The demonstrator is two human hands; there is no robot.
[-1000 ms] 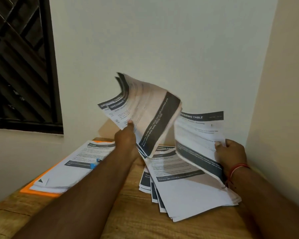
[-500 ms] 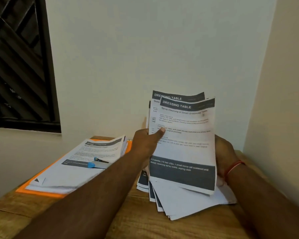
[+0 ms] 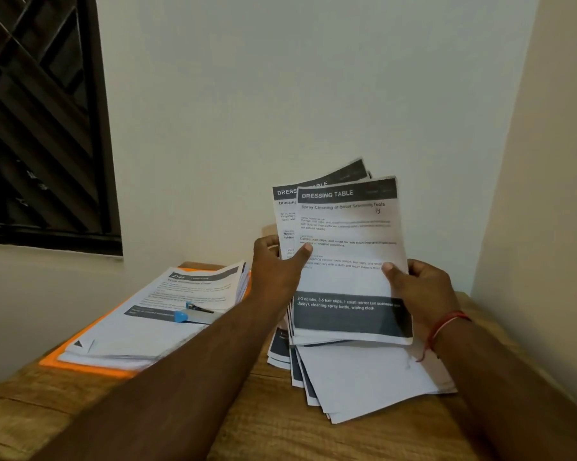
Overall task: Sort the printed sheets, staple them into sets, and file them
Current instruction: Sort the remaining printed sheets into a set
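Note:
I hold a small bundle of printed sheets [image 3: 347,234] upright above the table; the front one is headed "DRESSING TABLE". My left hand [image 3: 277,271] grips the bundle's left edge, thumb on the front page. My right hand [image 3: 420,291] grips its right edge, thumb on the front too. Under the bundle a loose fanned pile of sheets [image 3: 363,377] lies on the wooden table [image 3: 280,427]. To the left, another stack of printed sheets [image 3: 154,314] rests on an orange folder [image 3: 77,354], with a blue-tipped stapler [image 3: 194,314] lying on top.
The table stands in a corner: a white wall behind, a cream wall [image 3: 546,194] close on the right. A dark window grille [image 3: 41,121] sits at upper left. The table's left edge runs just past the orange folder.
The two splayed handfuls of sheets have been brought together into one upright bundle. My right thumb has since come round onto the front page, and the back sheets have fanned out slightly.

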